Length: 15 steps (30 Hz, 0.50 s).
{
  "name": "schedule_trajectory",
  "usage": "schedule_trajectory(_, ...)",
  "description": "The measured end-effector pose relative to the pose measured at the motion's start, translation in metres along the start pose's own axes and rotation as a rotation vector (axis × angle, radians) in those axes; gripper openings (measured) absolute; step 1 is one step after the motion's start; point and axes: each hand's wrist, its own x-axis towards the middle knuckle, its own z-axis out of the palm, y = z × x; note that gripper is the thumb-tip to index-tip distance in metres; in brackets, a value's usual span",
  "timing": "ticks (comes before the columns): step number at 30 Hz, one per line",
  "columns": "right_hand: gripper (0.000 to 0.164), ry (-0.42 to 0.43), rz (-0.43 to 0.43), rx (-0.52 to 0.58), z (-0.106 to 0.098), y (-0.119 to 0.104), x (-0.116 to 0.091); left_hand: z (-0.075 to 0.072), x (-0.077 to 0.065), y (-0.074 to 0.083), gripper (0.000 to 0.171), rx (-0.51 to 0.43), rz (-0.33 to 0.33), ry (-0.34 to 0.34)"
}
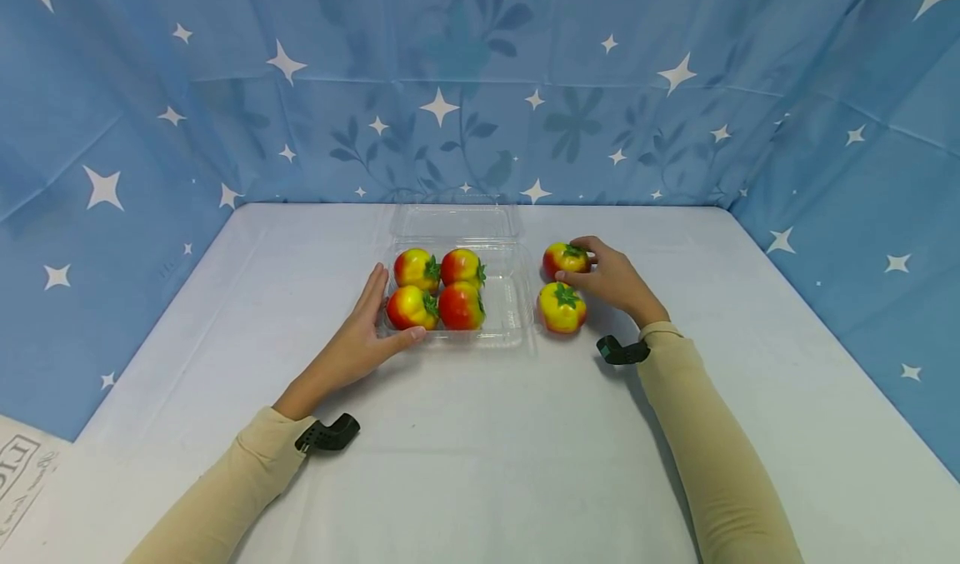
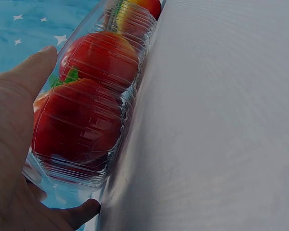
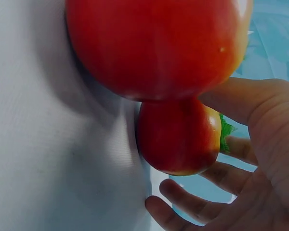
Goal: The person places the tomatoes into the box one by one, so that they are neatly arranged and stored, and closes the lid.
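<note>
A clear plastic clamshell box (image 1: 508, 297) lies with its lid folded back, and several red-and-yellow tomatoes (image 1: 461, 306) with green tops fill its left part. My left hand (image 1: 360, 339) rests against the box's left front corner, fingers stretched along the side and thumb at the front rim. To the right of the box, my right hand (image 1: 611, 279) holds the farther loose tomato (image 3: 178, 139) between thumb and fingers. Just in front of that one sits a second loose tomato (image 1: 562, 307), yellow on top; its red side fills the upper part of the right wrist view.
A white cloth (image 1: 480, 464) covers the table. The box's transparent lid (image 1: 454, 221) lies toward the back edge. Blue star-patterned curtains (image 1: 480, 81) hang behind and at both sides. A printed pale sheet (image 1: 26, 481) shows at the lower left.
</note>
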Motion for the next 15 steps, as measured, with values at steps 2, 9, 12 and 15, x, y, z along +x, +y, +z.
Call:
schedule_trajectory(2, 0.072, 0.007, 0.004, 0.007, -0.0006, 0.0005, -0.0001, -0.0002, 0.0004, 0.0000, 0.118, 0.002, 0.003, 0.000)
schedule_trajectory(9, 0.070, 0.018, 0.008, 0.019, -0.0053, 0.0030, -0.0013, -0.0004, 0.0015, -0.0008, 0.117, 0.004, 0.009, -0.001)
schedule_trajectory(12, 0.071, 0.020, 0.007, 0.013, -0.0070, 0.0036, -0.0017, -0.0003, 0.0014, -0.0008, 0.117, 0.005, 0.007, -0.001)
schedule_trajectory(15, 0.072, 0.019, 0.007, 0.010, -0.0079, 0.0036, -0.0017, -0.0001, 0.0013, -0.0010, 0.117, 0.005, 0.008, 0.001)
